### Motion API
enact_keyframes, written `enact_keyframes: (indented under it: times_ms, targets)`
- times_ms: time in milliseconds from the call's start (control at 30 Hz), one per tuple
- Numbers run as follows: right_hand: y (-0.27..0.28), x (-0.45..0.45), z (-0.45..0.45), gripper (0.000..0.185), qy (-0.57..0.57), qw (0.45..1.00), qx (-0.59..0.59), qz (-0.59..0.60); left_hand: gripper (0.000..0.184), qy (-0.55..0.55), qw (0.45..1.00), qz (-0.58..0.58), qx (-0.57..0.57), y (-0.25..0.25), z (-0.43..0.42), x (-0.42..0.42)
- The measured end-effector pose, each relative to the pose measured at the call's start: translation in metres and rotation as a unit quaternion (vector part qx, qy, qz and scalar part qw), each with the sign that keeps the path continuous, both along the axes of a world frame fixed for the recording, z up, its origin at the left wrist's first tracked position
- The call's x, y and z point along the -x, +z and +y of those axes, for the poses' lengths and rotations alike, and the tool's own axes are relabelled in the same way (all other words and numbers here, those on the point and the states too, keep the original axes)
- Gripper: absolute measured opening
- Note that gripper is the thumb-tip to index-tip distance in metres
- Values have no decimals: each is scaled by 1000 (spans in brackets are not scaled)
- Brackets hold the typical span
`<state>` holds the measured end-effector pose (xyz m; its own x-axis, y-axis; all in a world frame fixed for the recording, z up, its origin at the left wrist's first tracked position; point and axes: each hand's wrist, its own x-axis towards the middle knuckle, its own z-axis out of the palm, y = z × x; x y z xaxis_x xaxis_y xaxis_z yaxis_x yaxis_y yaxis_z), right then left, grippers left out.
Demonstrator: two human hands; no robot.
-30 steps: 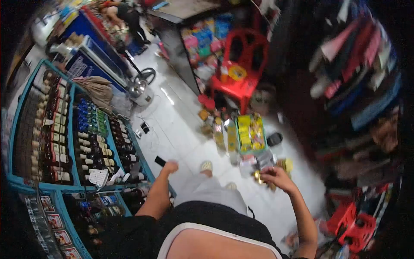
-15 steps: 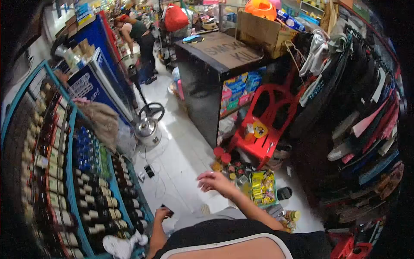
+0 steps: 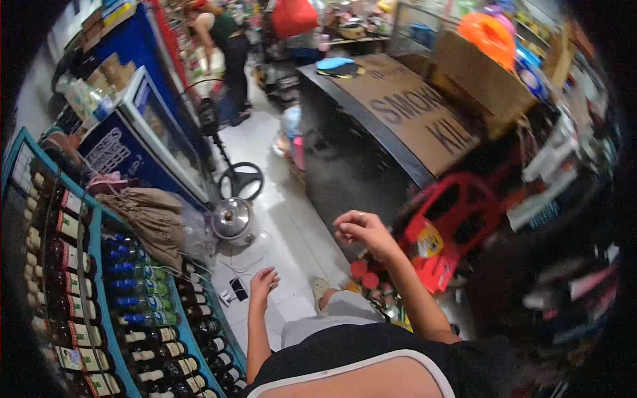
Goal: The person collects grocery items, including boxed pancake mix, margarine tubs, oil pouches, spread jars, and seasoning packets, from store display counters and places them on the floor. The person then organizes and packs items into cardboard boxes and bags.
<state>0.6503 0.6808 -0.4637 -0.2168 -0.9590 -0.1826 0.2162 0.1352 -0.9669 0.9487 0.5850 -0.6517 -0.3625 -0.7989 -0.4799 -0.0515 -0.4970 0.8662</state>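
My left hand (image 3: pixel 263 285) hangs low in front of me, fingers loosely apart, with nothing visible in it. Just to its left on the floor lie a dark phone (image 3: pixel 237 288) and a white plug-like piece (image 3: pixel 226 298) with a cable. My right hand (image 3: pixel 366 233) is raised in mid-air over the aisle, a ring on one finger. Its fingers are half bent and hold nothing I can see. Beyond it stands a red plastic chair (image 3: pixel 430 270), blurred, with a yellow item (image 3: pixel 430 240) on the seat.
Bottles fill a teal rack (image 3: pixel 106 278) on the left. A silver-lidded rice cooker (image 3: pixel 233 222) and a fan-like stand with a black ring base (image 3: pixel 240 180) stand on the floor. A dark counter (image 3: pixel 345 156) carries cardboard. Clothes hang right; another person (image 3: pixel 225 50) bends far ahead.
The view has shifted forward and tilted. My left hand has risen, and the dark object beside its fingers no longer shows. My right hand's fingers are more bent. A shoe now shows below me.
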Motion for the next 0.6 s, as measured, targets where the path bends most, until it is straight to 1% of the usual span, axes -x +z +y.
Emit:
enact_keyframes:
  times_ms: [33, 100, 133, 167, 233, 267, 300, 333, 367, 467, 533, 567, 600]
  targets:
    - [6, 9, -23, 16, -9, 1000, 4, -10, 38, 0, 1000, 10, 12, 15, -26, 18]
    - [6, 26, -75, 15, -33, 999, -2, -42, 35, 3, 996, 40, 74, 74, -74, 55]
    - [7, 33, -100, 14, -20, 998, 12, -64, 34, 3, 993, 54, 107, 104, -97, 68]
    - [9, 35, -124, 14, -9, 998, 0, -63, 32, -1, 988, 69, 138, 132, -116, 81]
    - [11, 42, -174, 14, 18, 999, -16, -41, 29, -7, 978, 92, 185, 164, -151, 96]
    - [10, 43, -198, 14, 36, 999, -17, -25, 27, -11, 975, 96, 202, 174, -169, 102]
    - [7, 49, -222, 14, 82, 997, -7, -9, 26, -17, 970, 101, 221, 181, -190, 108]
    - [3, 52, -244, 14, 109, 994, 8, 13, 25, -30, 972, 100, 210, 186, -210, 113]
    - [5, 52, -265, 15, 122, 992, 0, 35, 24, -46, 975, 96, 194, 188, -228, 114]
    - [-3, 59, -320, 17, 129, 989, -6, 65, 19, -91, 978, 109, 155, 193, -280, 125]
    - [-4, 60, -361, 18, 121, 991, -10, 57, 18, -137, 973, 108, 150, 208, -315, 132]
    - [-4, 61, -378, 19, 114, 992, -27, 40, 17, -198, 965, 106, 138, 212, -333, 130]
    - [-2, 65, -396, 19, 106, 993, -46, 27, 16, -258, 944, 85, 188, 218, -355, 129]
